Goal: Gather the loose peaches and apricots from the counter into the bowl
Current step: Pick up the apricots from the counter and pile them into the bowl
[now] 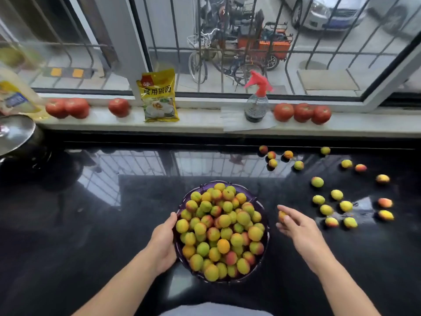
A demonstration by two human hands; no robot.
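Fruit (282, 215) pinched in the right hand (298, 226) hangs just beside the heaped purple bowl (264, 202), whose near-left rim the left hand (163, 242) grips, apparently to steady it, while loose fruit (336, 194) lies scattered on the black counter (91, 224) to the right.

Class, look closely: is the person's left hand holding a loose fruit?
No: the left hand grips the rim of the round purple bowl, while the right hand holds a small orange fruit.
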